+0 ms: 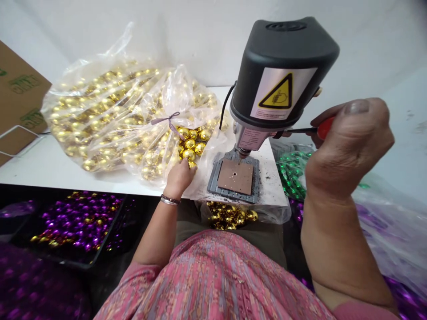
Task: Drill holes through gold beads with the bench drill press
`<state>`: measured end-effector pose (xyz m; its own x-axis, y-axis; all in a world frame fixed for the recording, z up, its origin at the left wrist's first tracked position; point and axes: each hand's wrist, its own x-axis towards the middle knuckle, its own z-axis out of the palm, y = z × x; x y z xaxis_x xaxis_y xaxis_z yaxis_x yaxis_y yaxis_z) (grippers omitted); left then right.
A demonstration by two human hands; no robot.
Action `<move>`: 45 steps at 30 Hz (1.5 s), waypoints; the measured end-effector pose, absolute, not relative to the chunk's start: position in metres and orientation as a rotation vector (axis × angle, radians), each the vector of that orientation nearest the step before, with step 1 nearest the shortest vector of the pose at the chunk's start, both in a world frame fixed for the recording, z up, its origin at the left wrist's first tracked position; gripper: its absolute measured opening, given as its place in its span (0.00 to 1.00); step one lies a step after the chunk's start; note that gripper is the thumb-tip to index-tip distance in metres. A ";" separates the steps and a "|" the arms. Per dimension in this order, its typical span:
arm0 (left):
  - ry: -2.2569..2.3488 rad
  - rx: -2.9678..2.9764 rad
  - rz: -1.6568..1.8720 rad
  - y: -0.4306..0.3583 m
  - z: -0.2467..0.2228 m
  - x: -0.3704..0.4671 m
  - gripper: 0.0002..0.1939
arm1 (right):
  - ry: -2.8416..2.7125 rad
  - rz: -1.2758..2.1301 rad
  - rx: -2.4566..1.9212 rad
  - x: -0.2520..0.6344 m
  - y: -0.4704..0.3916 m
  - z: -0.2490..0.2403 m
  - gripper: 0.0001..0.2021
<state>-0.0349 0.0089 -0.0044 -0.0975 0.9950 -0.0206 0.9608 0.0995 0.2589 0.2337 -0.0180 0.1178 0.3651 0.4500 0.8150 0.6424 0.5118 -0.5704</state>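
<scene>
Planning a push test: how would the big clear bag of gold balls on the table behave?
Probably floppy: the clear bag is thin, wrinkled film. Its gold balls are round, so they'd likely shift and roll inside. Some might spill where they show uncovered by the left hand.

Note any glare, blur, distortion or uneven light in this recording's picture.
Head view: whitish glare veils the clear plastic bag of gold beads; head view: wide-angle stretch seems to enlarge the right forearm and tilt the drill press; head view: fine print on its warning label is illegible; head view: the lower left is dim, its purple beads soft.
</scene>
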 end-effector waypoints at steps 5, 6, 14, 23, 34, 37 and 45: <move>2.128 1.976 0.276 0.002 -0.002 -0.030 0.19 | -1.273 -0.143 -1.080 0.232 -0.022 0.119 0.25; 2.130 1.931 0.402 0.000 0.001 -0.031 0.22 | -1.279 -0.143 -1.071 0.232 -0.022 0.119 0.24; 1.206 1.252 1.059 -0.011 0.025 -0.016 0.24 | -1.294 -0.182 -1.093 0.233 -0.024 0.118 0.23; 1.313 1.216 0.804 0.002 -0.007 0.035 0.27 | -1.363 -0.229 -1.139 0.236 -0.027 0.119 0.24; 1.387 1.715 0.681 0.005 -0.008 0.054 0.21 | -1.363 -0.169 -1.156 0.234 -0.031 0.120 0.25; 1.461 1.867 0.605 0.004 -0.006 0.059 0.24 | -1.362 -0.163 -1.169 0.235 -0.032 0.121 0.25; 1.458 1.917 0.567 0.006 -0.016 0.058 0.28 | -1.505 0.010 -1.108 0.245 -0.047 0.112 0.14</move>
